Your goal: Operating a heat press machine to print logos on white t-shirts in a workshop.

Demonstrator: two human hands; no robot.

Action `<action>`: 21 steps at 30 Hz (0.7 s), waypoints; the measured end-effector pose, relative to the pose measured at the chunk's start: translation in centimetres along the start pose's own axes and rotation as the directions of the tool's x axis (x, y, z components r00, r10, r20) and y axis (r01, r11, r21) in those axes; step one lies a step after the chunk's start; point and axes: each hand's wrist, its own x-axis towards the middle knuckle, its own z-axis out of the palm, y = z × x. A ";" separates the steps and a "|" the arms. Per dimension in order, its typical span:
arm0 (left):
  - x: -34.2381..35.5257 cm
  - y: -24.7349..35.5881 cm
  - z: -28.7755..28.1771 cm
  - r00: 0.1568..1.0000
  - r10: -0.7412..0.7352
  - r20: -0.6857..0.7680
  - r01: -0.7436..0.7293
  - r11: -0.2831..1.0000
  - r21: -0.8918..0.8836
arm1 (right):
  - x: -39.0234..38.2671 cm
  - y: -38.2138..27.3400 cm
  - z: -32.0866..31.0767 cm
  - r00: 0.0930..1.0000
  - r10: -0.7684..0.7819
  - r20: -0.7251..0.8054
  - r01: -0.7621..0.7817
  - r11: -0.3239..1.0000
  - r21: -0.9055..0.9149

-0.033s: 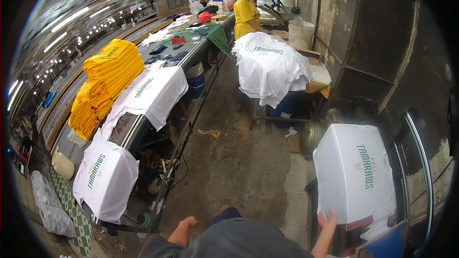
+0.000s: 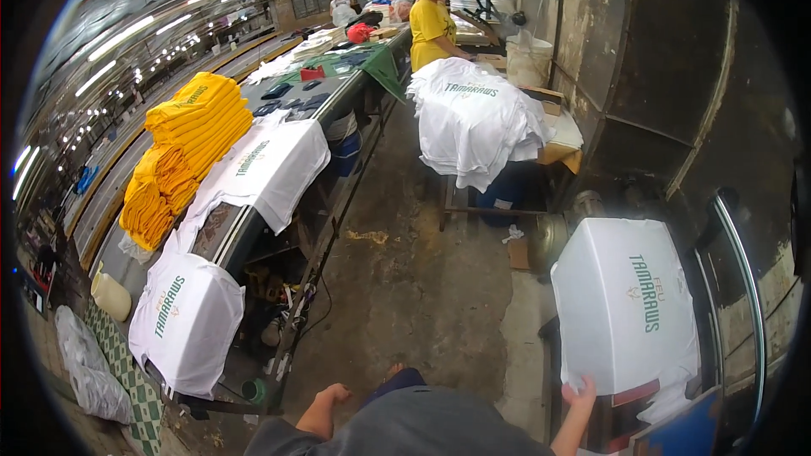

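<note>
At the right, a white T-shirt [image 2: 591, 304] with a green and gold print is draped over a flat stand. My right hand [image 2: 579, 390] is at its near edge, thumb and fingers apart, touching or just over the cloth. My left hand [image 2: 336, 393] hangs low in front of my dark grey shirt. Its fingers look loosely curled, and no object shows in them. On the left, another printed white T-shirt [image 2: 211, 321] covers the near end of a long table, away from my left hand. A third white T-shirt [image 2: 283, 165] lies farther along it.
Folded yellow shirts [image 2: 198, 118] are stacked on the long table [image 2: 359, 80]. A heap of white T-shirts [image 2: 473, 139] lies on a stand ahead, with a person in yellow [image 2: 431, 25] behind it. A curved metal rail [image 2: 743, 270] stands at the far right. Concrete floor [image 2: 405, 279] runs between.
The view has shifted very slightly. My right hand's fingers have moved a little at the shirt's edge; nothing else has visibly changed.
</note>
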 end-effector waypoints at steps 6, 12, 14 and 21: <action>-0.5 4.4 -2.5 0.991 0.123 -0.047 -0.123 0.992 0.009 | 6.1 -1.1 -4.2 0.941 -0.298 -0.163 0.281 0.952 -0.119; -0.7 8.0 -3.8 0.935 0.330 -0.130 -0.332 0.943 0.007 | 4.8 -2.2 -0.4 0.758 -0.643 0.110 0.631 0.680 -0.374; -1.2 8.5 -4.2 0.933 0.334 -0.136 -0.347 0.934 -0.089 | 3.4 -2.9 0.6 0.720 -0.678 0.147 0.657 0.597 -0.461; -4.0 10.8 -7.6 0.861 0.396 -0.319 -0.488 0.819 -0.303 | -5.3 -11.1 8.1 0.687 -0.674 0.273 0.700 0.714 0.002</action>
